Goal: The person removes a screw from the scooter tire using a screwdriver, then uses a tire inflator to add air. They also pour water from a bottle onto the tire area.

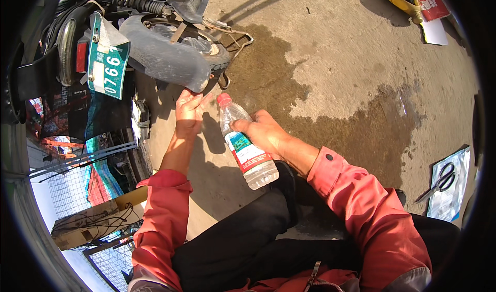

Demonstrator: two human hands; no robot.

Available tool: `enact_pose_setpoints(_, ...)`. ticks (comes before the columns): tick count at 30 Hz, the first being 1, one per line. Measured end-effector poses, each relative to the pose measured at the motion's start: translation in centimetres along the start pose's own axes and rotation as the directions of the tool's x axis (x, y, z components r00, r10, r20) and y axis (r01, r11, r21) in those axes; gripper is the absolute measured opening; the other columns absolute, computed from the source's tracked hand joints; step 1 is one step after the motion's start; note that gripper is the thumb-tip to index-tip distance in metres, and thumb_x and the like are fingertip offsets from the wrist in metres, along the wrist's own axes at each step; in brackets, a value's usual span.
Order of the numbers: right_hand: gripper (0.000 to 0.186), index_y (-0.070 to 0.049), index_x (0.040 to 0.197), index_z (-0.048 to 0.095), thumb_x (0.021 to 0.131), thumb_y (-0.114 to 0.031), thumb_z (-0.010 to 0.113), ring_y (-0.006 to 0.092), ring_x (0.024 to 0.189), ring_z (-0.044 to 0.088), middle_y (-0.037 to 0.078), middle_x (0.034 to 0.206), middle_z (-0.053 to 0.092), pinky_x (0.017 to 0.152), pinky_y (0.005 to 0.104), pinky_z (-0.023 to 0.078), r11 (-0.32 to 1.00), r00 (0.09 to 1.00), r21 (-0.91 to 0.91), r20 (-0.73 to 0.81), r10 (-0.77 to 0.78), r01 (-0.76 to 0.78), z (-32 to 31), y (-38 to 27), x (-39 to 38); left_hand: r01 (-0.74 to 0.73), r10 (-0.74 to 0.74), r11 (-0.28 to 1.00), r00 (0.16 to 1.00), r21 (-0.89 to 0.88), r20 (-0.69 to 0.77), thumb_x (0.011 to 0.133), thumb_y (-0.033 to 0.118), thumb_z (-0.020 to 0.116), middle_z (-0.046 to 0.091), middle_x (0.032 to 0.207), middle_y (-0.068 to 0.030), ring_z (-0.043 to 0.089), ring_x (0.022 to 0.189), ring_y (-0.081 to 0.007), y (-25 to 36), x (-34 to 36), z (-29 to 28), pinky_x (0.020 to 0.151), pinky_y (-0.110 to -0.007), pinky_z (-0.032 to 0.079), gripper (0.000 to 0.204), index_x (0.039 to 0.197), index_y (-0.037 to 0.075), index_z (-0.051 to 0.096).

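Note:
My right hand [268, 135] is wrapped round a clear plastic bottle [257, 174] with a red cap [223, 99] and a picture label. The bottle tilts, its cap end pointing up and left toward my left hand [189, 112]. My left hand has its fingers stretched out, the tips at the lower edge of a grey mudguard [168, 59]. Whether they touch it, I cannot tell. Behind the mudguard is the rear wheel [219, 57] of a scooter or motorcycle. A green number plate [109, 59] hangs beside it.
Dark wet patches [361, 127] spread over the concrete ground [336, 49]. Scissors [440, 182] lie on a plastic packet [453, 176] at the right. A yellow container [403, 3] with items stands at the top right. At the lower left are a cardboard box [85, 230] and wire mesh [70, 191].

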State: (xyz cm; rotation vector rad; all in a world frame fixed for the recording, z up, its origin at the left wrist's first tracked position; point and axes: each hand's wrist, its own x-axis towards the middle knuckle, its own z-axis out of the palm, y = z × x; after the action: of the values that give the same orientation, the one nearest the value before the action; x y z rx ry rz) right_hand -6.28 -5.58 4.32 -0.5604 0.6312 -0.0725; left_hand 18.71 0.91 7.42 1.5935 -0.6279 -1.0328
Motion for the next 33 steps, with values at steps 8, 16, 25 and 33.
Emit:
enact_pose_setpoints(8,0.063,0.018,0.117,0.052,0.084,-0.033,0.07,0.03,0.087,0.071,0.028,0.102,0.067,0.074,0.0398,0.056,0.982,0.998,-0.186,-0.04,-0.048,0.04,0.0,1.0,0.9,0.011,-0.01,1.0,0.999,0.012,-0.051,0.094,-0.008,0.045,0.054,0.14,-0.0105,0.048,0.134,-0.022,0.1,-0.1,0.5,0.111,-0.049,0.041,0.046,0.14,0.002,0.046)
enact_pose_setpoints(16,0.063,0.017,0.115,0.054,0.084,-0.036,0.069,0.0328,0.093,0.07,0.03,0.107,0.066,0.079,0.0404,0.054,0.976,0.997,-0.207,-0.005,-0.077,0.074,-0.1,2.2,1.9,0.02,-0.017,0.999,0.998,0.044,-0.065,0.094,-0.008,0.045,0.052,0.141,-0.0107,0.048,0.135,-0.0222,0.2,-0.1,0.4,0.111,-0.049,0.042,0.048,0.141,0.001,0.045)
enact_pose_setpoints(25,0.056,0.017,0.107,0.056,0.084,-0.032,0.067,0.0284,0.078,0.07,0.024,0.092,0.068,0.068,0.0391,0.054,0.985,0.998,-0.165,-0.027,-0.057,0.052,-0.5,2.6,2.1,0.006,-0.006,1.0,0.999,0.009,-0.043,0.094,-0.007,0.046,0.051,0.143,-0.0103,0.046,0.137,-0.0235,0.3,-0.3,0.8,0.112,-0.049,0.041,0.05,0.143,0.002,0.043)
enact_pose_setpoints(33,0.059,0.017,0.107,0.055,0.082,-0.034,0.068,0.0319,0.081,0.071,0.028,0.095,0.068,0.07,0.0406,0.055,0.987,0.996,-0.154,-0.063,-0.058,0.048,-0.6,2.4,1.6,0.017,-0.017,1.0,0.998,0.009,-0.061,0.095,-0.006,0.046,0.05,0.144,-0.0105,0.045,0.138,-0.0238,0.1,-0.1,0.6,0.112,-0.049,0.041,0.05,0.143,0.002,0.042)
